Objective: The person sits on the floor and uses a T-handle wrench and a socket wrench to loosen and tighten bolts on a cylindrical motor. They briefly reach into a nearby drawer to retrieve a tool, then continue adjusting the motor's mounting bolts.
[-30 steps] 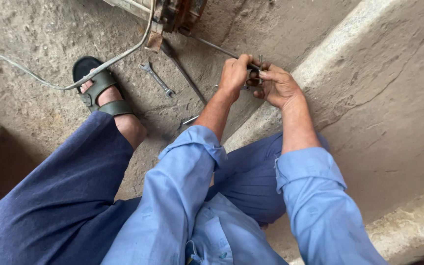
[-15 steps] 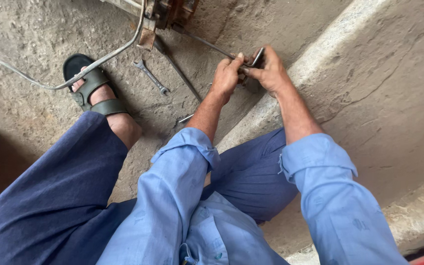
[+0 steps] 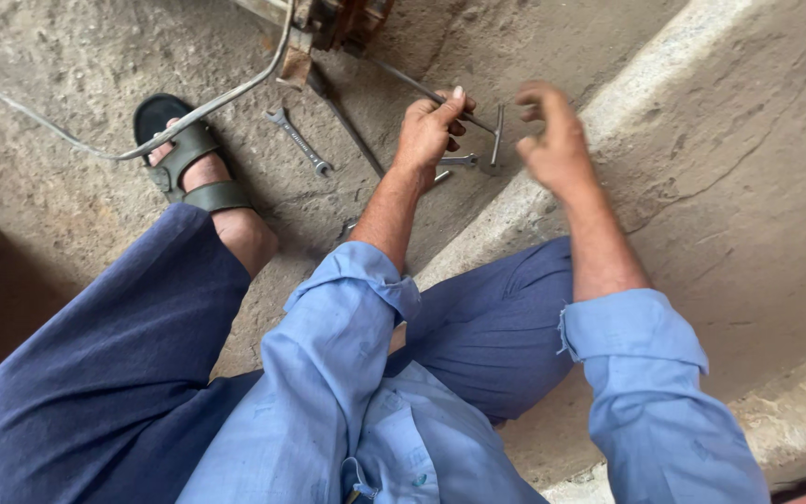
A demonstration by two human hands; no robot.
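My left hand (image 3: 429,133) reaches to the concrete floor and pinches the thin shaft of a metal T-handle wrench (image 3: 497,136) between thumb and fingers. The shaft runs from a rusty machine part (image 3: 338,19) at the top down to its crossbar, which stands between my hands. A small metal piece (image 3: 459,161) lies just below the left fingers. Blurred, my right hand (image 3: 552,140) hovers to the right of the crossbar, its fingers loosely curled and apart, with nothing in it.
An open-ended spanner (image 3: 298,142) and a long dark bar (image 3: 352,131) lie left of my left hand. A grey cable (image 3: 188,117) crosses the floor over my sandalled foot (image 3: 188,166). A raised concrete kerb (image 3: 701,140) slants along the right.
My hands were joined around a small dark object near the kerb. They have come apart; the right hand has lifted off to the right and the T-handle wrench now shows between them.
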